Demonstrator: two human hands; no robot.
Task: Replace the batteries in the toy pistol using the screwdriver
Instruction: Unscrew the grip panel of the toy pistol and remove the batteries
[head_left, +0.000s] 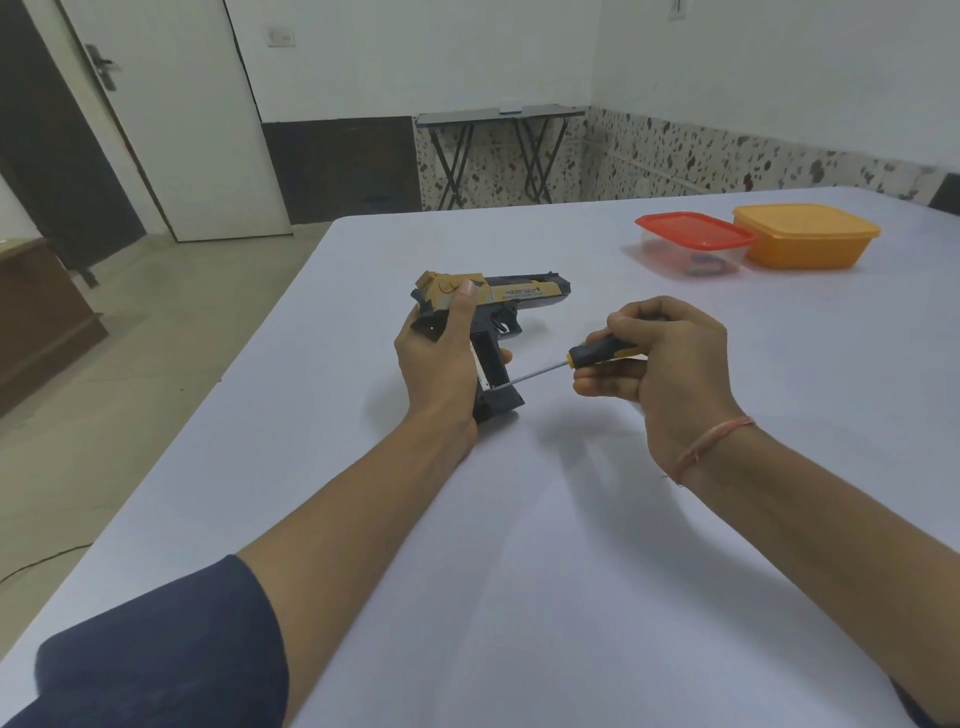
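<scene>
Toy pistol (522, 295) — barrel rightward, grip nearward — screwdriver (592, 353) pointing left at it.

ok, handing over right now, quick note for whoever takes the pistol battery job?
Left hand: grips the toy pistol near its rear, butt down on the table.
Right hand: grips the screwdriver, tip at the lower part of the pistol's handle.
Done: tool in place; cannot tell if any screw is out.
Left: open the compartment, swap batteries, screw shut. No batteries in view. Red-lidded container and orange container sit lidded at far right.
</scene>
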